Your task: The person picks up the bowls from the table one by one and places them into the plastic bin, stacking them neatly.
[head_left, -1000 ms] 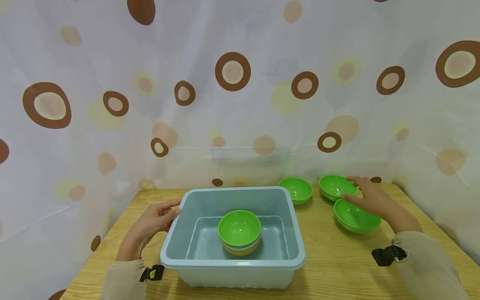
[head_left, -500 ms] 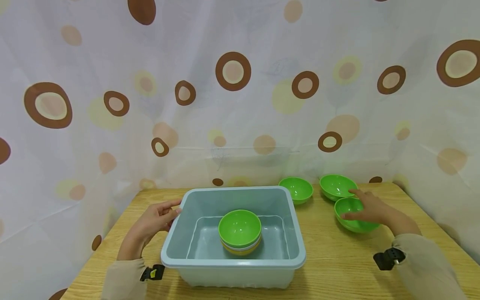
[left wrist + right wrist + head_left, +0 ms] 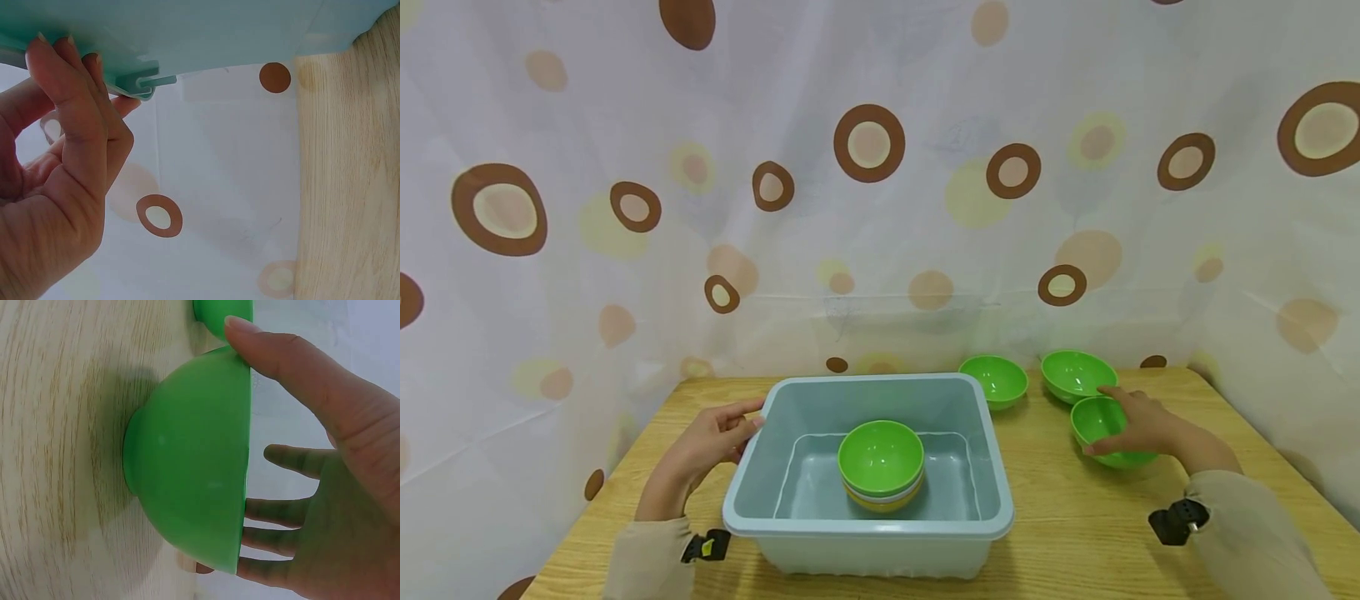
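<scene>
A light blue-grey plastic tub [image 3: 868, 527] stands in the middle of the table. My left hand [image 3: 711, 437] holds its left rim, and in the left wrist view bent fingers [image 3: 75, 106] meet the wall under the lip. Inside the tub sits a stack of bowls, a green bowl [image 3: 881, 457] on top of white and yellow ones. At the right, my right hand [image 3: 1150, 429] spans a green bowl [image 3: 190, 456] standing upright on the table. The thumb is at its near rim, while the other fingers reach over the opposite side, partly hidden behind the bowl.
Two more green bowls stand at the back: one bowl [image 3: 996, 382] close by the tub's far right corner, another bowl [image 3: 1077, 375] just behind the one under my right hand. A patterned curtain [image 3: 880, 250] hangs behind the wooden table [image 3: 1045, 533].
My right hand has come down from above the nearest green bowl on the right, and its thumb has lowered to the rim. The left hand and tub have stayed put.
</scene>
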A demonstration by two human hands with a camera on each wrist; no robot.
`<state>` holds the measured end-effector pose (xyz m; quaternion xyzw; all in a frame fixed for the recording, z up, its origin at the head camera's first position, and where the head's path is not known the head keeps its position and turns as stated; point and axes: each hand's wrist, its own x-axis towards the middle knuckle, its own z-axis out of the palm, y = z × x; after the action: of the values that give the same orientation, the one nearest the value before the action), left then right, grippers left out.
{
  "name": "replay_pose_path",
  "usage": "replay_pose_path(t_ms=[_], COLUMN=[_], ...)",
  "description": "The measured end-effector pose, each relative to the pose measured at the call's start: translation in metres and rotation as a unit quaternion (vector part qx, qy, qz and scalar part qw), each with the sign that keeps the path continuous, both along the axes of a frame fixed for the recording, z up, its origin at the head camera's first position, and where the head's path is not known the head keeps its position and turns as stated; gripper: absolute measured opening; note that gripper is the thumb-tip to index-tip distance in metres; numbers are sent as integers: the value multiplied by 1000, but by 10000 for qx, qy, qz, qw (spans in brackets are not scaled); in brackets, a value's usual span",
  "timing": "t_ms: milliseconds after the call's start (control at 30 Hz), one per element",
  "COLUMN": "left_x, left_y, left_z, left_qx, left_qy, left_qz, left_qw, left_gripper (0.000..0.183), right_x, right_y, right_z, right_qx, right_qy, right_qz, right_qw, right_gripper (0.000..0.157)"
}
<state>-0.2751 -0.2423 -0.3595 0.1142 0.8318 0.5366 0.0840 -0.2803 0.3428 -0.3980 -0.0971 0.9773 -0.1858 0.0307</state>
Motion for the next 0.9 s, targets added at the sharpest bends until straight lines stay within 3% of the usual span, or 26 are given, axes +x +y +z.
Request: replay_pose_path(t_ms=[533, 900], left_x=[-1, -2], left_y=[-1, -1], left_z=[-1, 0], left_qx=[99, 49], left_qy=[7, -63], left_qz=[-107, -14], left_qw=[9999, 10000], left_gripper=[57, 57], right_x=[4, 9], right_y=[1, -2], right_z=[1, 11], right_qx=[1, 127], right_qy=[-70, -37], right_qz=[-47, -22], right_qw=[10000, 9999], right_gripper=[104, 101])
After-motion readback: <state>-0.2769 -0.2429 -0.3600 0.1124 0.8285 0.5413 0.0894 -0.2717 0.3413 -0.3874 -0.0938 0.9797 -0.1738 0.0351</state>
